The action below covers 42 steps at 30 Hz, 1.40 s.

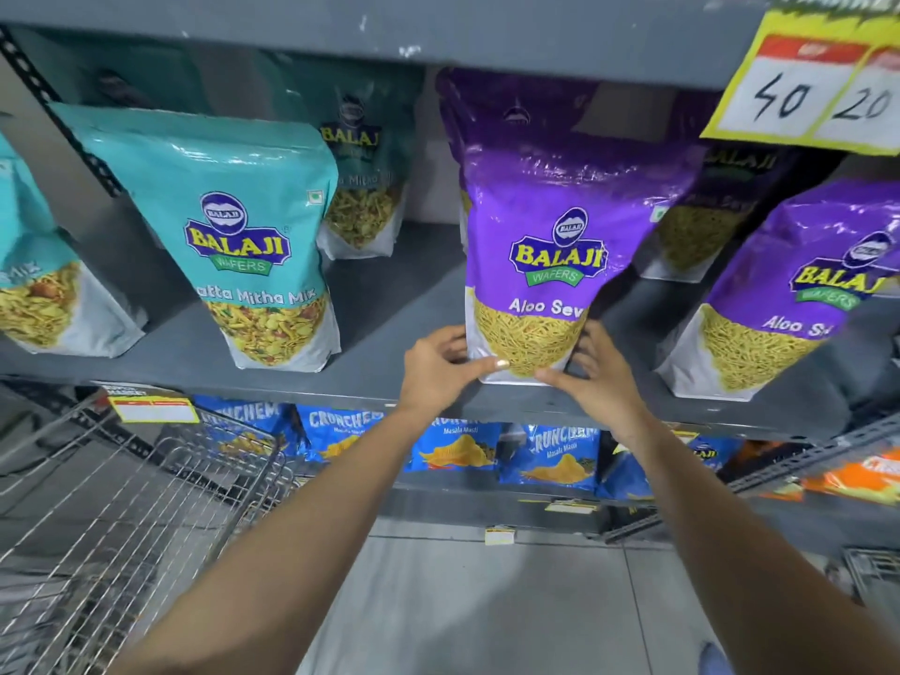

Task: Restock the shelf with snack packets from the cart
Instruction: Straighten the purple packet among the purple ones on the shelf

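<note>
A purple Aloo Sev packet (550, 246) stands upright near the front edge of the grey shelf (389, 304). My left hand (438, 370) grips its lower left corner, thumb across the front. My right hand (601, 377) holds its lower right corner. A second purple Aloo Sev packet (789, 304) leans at the right, and more purple packets (701, 221) stand behind. Teal Khatta Mitha Mix packets (243, 236) stand on the left of the same shelf. The wire cart (121, 504) is at lower left.
The shelf above (389, 26) overhangs the packets. A yellow price tag (818, 95) hangs at upper right. Blue Crunchem packets (458, 450) fill the lower shelf, with orange packets (857, 475) to their right. Grey floor tiles (487, 601) lie below.
</note>
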{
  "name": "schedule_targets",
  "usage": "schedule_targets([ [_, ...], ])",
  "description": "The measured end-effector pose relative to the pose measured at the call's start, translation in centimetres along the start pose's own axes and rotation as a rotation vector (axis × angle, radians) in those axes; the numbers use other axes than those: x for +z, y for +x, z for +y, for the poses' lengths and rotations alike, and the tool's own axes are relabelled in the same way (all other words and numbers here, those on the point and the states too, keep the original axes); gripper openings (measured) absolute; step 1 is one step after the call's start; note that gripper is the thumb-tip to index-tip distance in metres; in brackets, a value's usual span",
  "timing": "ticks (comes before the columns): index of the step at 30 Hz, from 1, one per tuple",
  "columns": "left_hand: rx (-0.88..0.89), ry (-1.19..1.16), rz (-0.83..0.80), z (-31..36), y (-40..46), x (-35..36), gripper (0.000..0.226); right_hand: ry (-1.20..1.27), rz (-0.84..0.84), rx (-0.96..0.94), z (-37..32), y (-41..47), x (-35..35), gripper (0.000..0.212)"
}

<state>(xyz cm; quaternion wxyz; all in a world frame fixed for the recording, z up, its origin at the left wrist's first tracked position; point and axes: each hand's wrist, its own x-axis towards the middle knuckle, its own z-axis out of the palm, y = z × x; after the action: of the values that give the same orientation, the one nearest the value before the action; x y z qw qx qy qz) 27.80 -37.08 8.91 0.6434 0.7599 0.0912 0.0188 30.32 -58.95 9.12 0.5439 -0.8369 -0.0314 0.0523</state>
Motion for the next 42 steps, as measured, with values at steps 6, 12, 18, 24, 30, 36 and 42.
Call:
schedule_targets([
  [6, -0.052, 0.061, -0.057, 0.9, 0.7, -1.3, 0.065, 0.017, -0.111, 0.088, -1.2, 1.4, -2.3, 0.079],
  [12, 0.142, -0.196, -0.006, 6.7, 2.3, -2.3, 0.038, 0.360, -0.044, 0.010, -5.2, 2.2, -4.4, 0.047],
  [18, 0.330, -0.427, 0.079, 14.9, 4.1, -2.4, 0.012, 0.717, 0.168, -0.125, -12.4, 3.9, -6.0, 0.014],
  [24, 0.359, -0.439, 0.140, 15.5, 4.5, -2.2, 0.013, 0.745, 0.269, -0.187, -14.1, 4.2, -6.0, 0.021],
  [30, 0.162, -0.212, -0.180, 6.8, 3.7, -2.3, 0.067, 0.329, -0.064, -0.066, -6.1, 3.0, -4.5, 0.032],
  [36, 0.100, 0.060, -0.293, -0.9, 2.2, -1.1, 0.058, 0.072, -0.234, 0.028, -0.2, 1.8, -2.0, 0.068],
  [42, 0.131, 0.018, -0.208, -1.3, 1.7, -0.8, 0.052, 0.061, -0.192, 0.005, 0.2, 1.8, -1.6, 0.063],
])
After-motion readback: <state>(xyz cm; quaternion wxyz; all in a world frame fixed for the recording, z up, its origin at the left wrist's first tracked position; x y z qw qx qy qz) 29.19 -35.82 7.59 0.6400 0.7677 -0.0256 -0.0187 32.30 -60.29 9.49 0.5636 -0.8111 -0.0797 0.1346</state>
